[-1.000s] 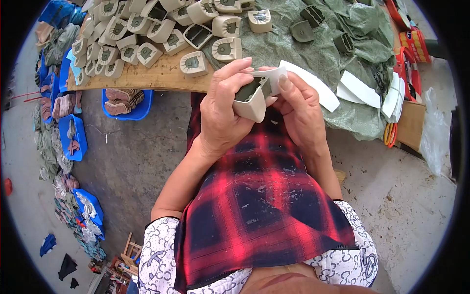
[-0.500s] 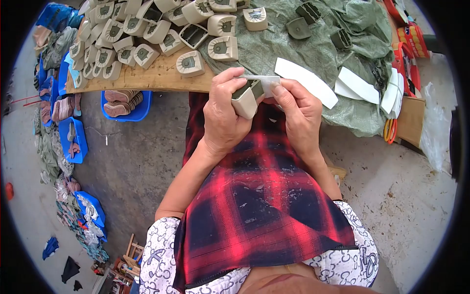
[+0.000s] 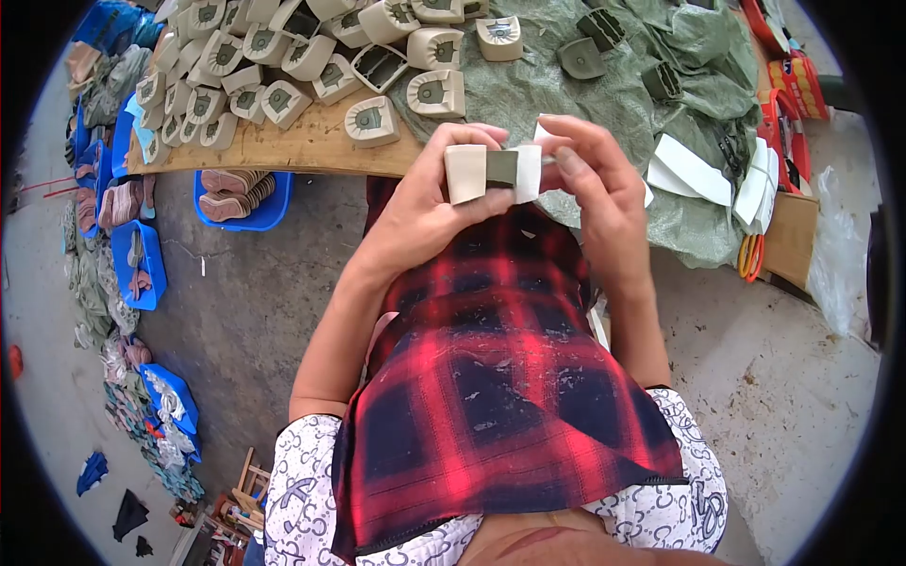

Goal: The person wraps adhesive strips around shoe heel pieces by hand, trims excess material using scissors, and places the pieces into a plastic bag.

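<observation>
My left hand is closed round a dark green shoe heel, raised at the table's front edge. A beige covering wraps its left side, and a white flap stands at its right. My right hand is just right of that flap, its thumb and index finger curved and apart; part of its fingertips is hidden. Behind, on the wooden table, lie many beige-covered heels. Bare dark green heels rest on the green sheet.
White curved strips lie on the green woven sheet at right, near black scissors. A blue basin of insole-like pieces stands on the floor under the table. More blue bins line the floor at left.
The heel has turned, so its flat dark face now shows between the beige covering and the white flap. My right hand has shifted right, off the white flap, and its fingers have spread.
</observation>
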`<state>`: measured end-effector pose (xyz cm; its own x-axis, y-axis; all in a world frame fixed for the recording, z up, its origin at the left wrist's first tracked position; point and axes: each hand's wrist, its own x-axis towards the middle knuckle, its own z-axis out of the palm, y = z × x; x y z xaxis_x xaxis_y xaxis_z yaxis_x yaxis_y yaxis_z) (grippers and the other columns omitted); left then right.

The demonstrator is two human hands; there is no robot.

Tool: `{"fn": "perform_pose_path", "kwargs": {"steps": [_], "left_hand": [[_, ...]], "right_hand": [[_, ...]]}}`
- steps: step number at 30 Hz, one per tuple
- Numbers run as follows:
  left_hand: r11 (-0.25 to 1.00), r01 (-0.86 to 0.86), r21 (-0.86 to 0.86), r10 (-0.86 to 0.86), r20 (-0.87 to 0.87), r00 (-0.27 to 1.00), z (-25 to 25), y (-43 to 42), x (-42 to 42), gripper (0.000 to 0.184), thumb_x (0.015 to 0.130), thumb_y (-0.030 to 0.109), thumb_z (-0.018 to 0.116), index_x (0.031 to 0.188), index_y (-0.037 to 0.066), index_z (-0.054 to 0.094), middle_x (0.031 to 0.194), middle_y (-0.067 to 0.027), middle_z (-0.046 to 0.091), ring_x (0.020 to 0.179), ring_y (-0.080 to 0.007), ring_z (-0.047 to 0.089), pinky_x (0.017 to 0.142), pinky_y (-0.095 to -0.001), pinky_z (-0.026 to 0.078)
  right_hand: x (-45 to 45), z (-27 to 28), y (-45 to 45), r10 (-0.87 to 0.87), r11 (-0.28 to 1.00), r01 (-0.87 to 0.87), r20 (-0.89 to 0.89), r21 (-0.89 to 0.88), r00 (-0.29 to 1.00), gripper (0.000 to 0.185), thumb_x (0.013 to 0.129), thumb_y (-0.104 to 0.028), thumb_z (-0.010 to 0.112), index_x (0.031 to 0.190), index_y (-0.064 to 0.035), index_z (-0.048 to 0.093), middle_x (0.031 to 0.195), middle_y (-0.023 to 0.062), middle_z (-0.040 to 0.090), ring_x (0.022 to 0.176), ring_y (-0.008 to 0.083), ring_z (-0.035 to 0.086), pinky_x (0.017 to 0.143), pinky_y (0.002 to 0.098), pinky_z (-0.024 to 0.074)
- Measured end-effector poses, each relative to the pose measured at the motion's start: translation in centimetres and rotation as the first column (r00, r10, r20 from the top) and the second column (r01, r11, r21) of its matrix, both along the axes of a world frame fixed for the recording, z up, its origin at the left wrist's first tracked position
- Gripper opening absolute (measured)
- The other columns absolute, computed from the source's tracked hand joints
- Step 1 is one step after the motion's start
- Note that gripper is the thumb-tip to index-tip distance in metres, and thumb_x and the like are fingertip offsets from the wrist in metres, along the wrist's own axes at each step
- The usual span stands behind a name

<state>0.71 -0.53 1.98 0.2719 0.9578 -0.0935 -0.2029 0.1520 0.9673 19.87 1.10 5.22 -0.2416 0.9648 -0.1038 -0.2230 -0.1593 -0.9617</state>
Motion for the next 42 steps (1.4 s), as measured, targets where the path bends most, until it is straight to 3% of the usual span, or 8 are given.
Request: {"fn": "perform_pose_path", "kwargs": {"steps": [7, 17, 26, 31, 35, 38, 39, 42], "left_hand": [[0.948, 0.288, -0.138, -0.259, 0.193, 0.946, -1.2, 0.3, -0.3, 0.043, 0.085, 0.001, 0.068, 0.121, 0.006, 0.046, 0.118, -0.0066, 0.055, 0.104, -0.0176, 0.06, 0.086, -0.0321, 0.054], [0.946, 0.321, -0.047, -0.324, -0.151, 0.934, -1.8, 0.0, -0.6, 0.044, 0.082, 0.003, 0.071, 0.12, 0.005, 0.049, 0.116, -0.0038, 0.056, 0.106, -0.0126, 0.056, 0.091, -0.0289, 0.047], [0.997, 0.072, 0.02, -0.07, -0.111, 0.991, -1.5, -0.4, 0.8, 0.043, 0.082, 0.003, 0.073, 0.119, 0.005, 0.051, 0.108, -0.0039, 0.058, 0.097, -0.0107, 0.057, 0.084, -0.0266, 0.049], [0.996, -0.086, 0.024, 0.087, -0.012, 0.996, -2.7, -1.0, 1.4, 0.043, 0.084, 0.002, 0.071, 0.12, 0.004, 0.047, 0.113, -0.0081, 0.06, 0.1, -0.0152, 0.062, 0.084, -0.0281, 0.052], [0.991, -0.136, -0.02, 0.137, 0.219, 0.966, -2.3, -0.9, 1.6, 0.041, 0.089, 0.003, 0.066, 0.124, 0.004, 0.043, 0.117, -0.0136, 0.061, 0.102, -0.0228, 0.065, 0.086, -0.0329, 0.055], [0.974, -0.202, -0.097, 0.221, 0.268, 0.938, -1.7, -0.8, 2.2, 0.049, 0.088, 0.006, 0.069, 0.129, 0.003, 0.042, 0.119, -0.0114, 0.059, 0.104, -0.0216, 0.063, 0.088, -0.0341, 0.055], [0.953, -0.245, -0.177, 0.289, 0.293, 0.911, -0.9, -1.0, 2.8, 0.053, 0.086, 0.007, 0.072, 0.129, 0.002, 0.043, 0.117, -0.009, 0.059, 0.102, -0.0183, 0.062, 0.089, -0.032, 0.053], [0.943, -0.251, -0.22, 0.311, 0.312, 0.898, -1.2, -1.9, 4.1, 0.062, 0.084, 0.018, 0.076, 0.133, 0.001, 0.042, 0.118, -0.0044, 0.056, 0.109, -0.0122, 0.055, 0.091, -0.0271, 0.048]], "right_hand": [[1.7, -1.3, 2.2, 0.329, 0.94, -0.334, 0.065, 0.069, 0.942, 0.01, 0.089, -0.001, 0.065, 0.098, 0.003, 0.066, 0.091, 0.0039, 0.064, 0.081, 0.0093, 0.064, 0.072, 0.0227, 0.0534], [1.7, -1.5, 1.8, 0.378, 0.925, -0.377, 0.207, -0.044, 0.903, 0.007, 0.088, -0.004, 0.066, 0.091, 0.0018, 0.066, 0.084, 0.0036, 0.067, 0.076, 0.0074, 0.063, 0.069, 0.0223, 0.0532], [-1.4, -3.0, 0.5, 0.054, 0.996, -0.063, 0.126, 0.067, 0.991, 0.012, 0.089, -0.012, 0.067, 0.09, -0.0008, 0.062, 0.08, -0.0004, 0.061, 0.072, 0.0053, 0.054, 0.066, 0.0205, 0.0439], [-3.5, -6.3, -0.3, -0.127, 0.914, 0.026, 0.224, 0.406, 0.966, 0.026, 0.088, -0.012, 0.067, 0.11, -0.0028, 0.056, 0.109, 0.005, 0.054, 0.096, 0.013, 0.052, 0.085, 0.0276, 0.043], [-3.6, -5.2, -2.0, 0.041, 0.994, -0.037, -0.038, 0.105, 0.998, 0.069, 0.082, -0.012, 0.072, 0.141, -0.0055, 0.037, 0.132, 0.01, 0.048, 0.12, 0.0207, 0.048, 0.103, 0.0335, 0.0377], [-2.3, -4.7, -1.7, 0.027, 0.984, -0.016, -0.063, 0.177, 0.998, 0.07, 0.079, -0.013, 0.074, 0.14, -0.0043, 0.04, 0.135, 0.012, 0.047, 0.127, 0.0241, 0.044, 0.108, 0.0376, 0.0335], [-1.0, -4.8, -0.9, 0.108, 0.918, -0.218, 0.32, 0.331, 0.941, 0.072, 0.076, -0.015, 0.076, 0.138, -0.0035, 0.042, 0.137, 0.0141, 0.046, 0.13, 0.0277, 0.042, 0.111, 0.0402, 0.0304], [-1.6, -5.8, -1.2, -0.024, 0.892, -0.131, 0.334, 0.433, 0.942, 0.07, 0.074, -0.015, 0.076, 0.136, -0.0032, 0.044, 0.136, 0.0153, 0.046, 0.132, 0.0294, 0.04, 0.112, 0.0401, 0.0299]]}}
